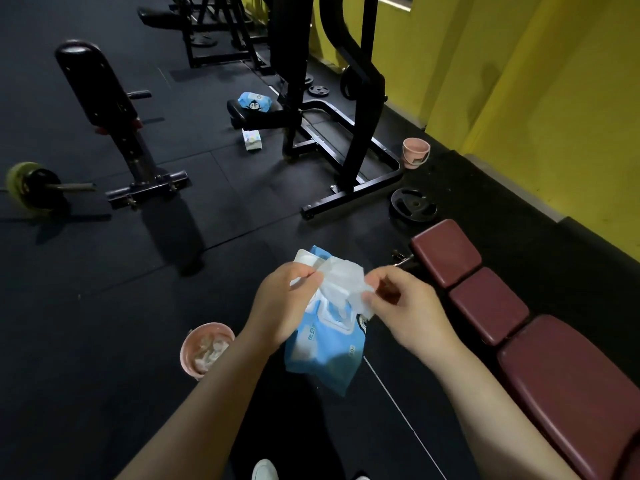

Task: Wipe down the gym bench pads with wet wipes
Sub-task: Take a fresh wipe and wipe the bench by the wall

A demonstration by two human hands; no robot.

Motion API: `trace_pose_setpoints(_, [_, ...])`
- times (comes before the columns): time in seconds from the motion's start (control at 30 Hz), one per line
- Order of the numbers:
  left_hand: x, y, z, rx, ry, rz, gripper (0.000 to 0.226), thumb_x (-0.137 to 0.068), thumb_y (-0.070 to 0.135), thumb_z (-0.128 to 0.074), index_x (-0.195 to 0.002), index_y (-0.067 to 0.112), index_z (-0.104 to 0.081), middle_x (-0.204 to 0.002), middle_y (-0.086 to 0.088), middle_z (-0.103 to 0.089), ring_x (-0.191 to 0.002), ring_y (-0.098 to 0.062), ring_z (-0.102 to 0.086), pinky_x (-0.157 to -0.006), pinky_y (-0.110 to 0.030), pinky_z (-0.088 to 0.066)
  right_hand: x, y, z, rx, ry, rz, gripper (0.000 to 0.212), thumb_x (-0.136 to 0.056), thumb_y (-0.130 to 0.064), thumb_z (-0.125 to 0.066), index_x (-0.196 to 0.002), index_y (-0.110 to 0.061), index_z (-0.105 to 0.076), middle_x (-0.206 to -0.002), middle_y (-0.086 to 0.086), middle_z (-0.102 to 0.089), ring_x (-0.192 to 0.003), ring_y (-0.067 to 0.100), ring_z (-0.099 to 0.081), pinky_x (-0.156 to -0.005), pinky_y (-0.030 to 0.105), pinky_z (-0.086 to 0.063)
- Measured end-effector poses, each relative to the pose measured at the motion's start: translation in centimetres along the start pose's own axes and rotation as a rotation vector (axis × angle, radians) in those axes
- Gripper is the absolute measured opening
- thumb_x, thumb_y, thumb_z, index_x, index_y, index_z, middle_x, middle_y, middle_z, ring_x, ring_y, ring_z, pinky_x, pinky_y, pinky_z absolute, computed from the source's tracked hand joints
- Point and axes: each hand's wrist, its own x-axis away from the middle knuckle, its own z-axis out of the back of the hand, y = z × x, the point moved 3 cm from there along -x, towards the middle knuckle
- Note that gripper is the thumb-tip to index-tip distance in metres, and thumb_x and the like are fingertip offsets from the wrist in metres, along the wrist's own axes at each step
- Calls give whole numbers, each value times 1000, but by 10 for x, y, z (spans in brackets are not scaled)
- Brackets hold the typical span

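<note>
A blue wet wipe pack (325, 355) hangs in the air in front of me, its lid flipped open. My left hand (284, 303) grips the pack near its top and pinches a corner of a white wipe (343, 285) that sticks out of the opening. My right hand (398, 306) pinches the wipe's other side. To my right runs a maroon bench with three pads (491, 303), the long pad (575, 382) nearest me. Both hands are left of the bench, above the floor.
A pink bin (194, 351) with used wipes stands on the black floor at my lower left. Another pink bin (415, 150) sits by the yellow wall. A black rack base (349, 192), a weight plate (412, 206), a black bench (104, 98) and another blue pack (254, 100) lie ahead.
</note>
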Motion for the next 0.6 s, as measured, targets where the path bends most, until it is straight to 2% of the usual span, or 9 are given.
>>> trace_pose_setpoints(0.1, [-1, -4, 1, 31, 3, 25, 16, -93, 27, -61, -82, 22, -70, -88, 4, -67, -81, -9, -61, -72, -25, -48, -3, 5, 6, -21, 52, -26, 13, -88, -14, -66, -77, -22, -64, -77, -4, -68, -73, 11, -61, -71, 25, -48])
trace_pose_setpoints(0.23, [-4, -9, 2, -41, -15, 12, 13, -93, 27, -62, -83, 24, -70, -89, 7, -66, -80, -3, -60, -68, -15, -43, -7, 0, 13, -248, 139, -90, 16, -92, -7, -61, -78, -13, -63, -78, 2, -66, -72, 7, -57, -72, 23, -46])
trace_pose_setpoints(0.3, [-4, -11, 0, -80, -36, 2, 12, -93, 29, -62, -85, 24, -70, -90, 7, -66, -80, -1, -60, -65, -10, -41, -10, -3, 14, -361, 156, -131, 15, -93, -6, -59, -80, -11, -64, -81, 0, -66, -77, 10, -58, -78, 30, -48])
trace_pose_setpoints(0.43, [-2, -10, -1, -42, -62, -12, 20, -94, 27, -60, -80, 17, -70, -79, 2, -64, -69, -5, -54, -65, -22, -42, -15, -6, 13, -484, 194, -191, 14, -94, -10, -57, -82, -14, -63, -87, 3, -64, -84, 19, -57, -84, 44, -49])
trace_pose_setpoints(0.5, [-1, -9, 0, -8, -72, -13, 25, -94, 24, -59, -74, 10, -66, -69, 0, -55, -63, -5, -46, -63, -26, -38, -15, -4, 13, -570, 225, -233, 15, -94, -10, -56, -82, -17, -62, -91, 8, -65, -87, 25, -58, -86, 49, -50])
trace_pose_setpoints(0.53, [-1, -8, 1, 4, -72, -9, 26, -95, 24, -59, -74, 9, -65, -67, 1, -52, -62, -5, -44, -62, -26, -37, -15, -5, 13, -590, 227, -232, 16, -94, -9, -54, -82, -17, -61, -91, 8, -64, -87, 25, -58, -83, 47, -51])
trace_pose_setpoints(0.6, [-2, -7, 2, 18, -63, 8, 25, -94, 23, -59, -76, 7, -65, -68, 1, -53, -62, -6, -44, -61, -25, -37, -14, -8, 11, -595, 220, -207, 19, -95, -7, -51, -82, -18, -58, -86, 4, -60, -81, 22, -54, -71, 34, -48])
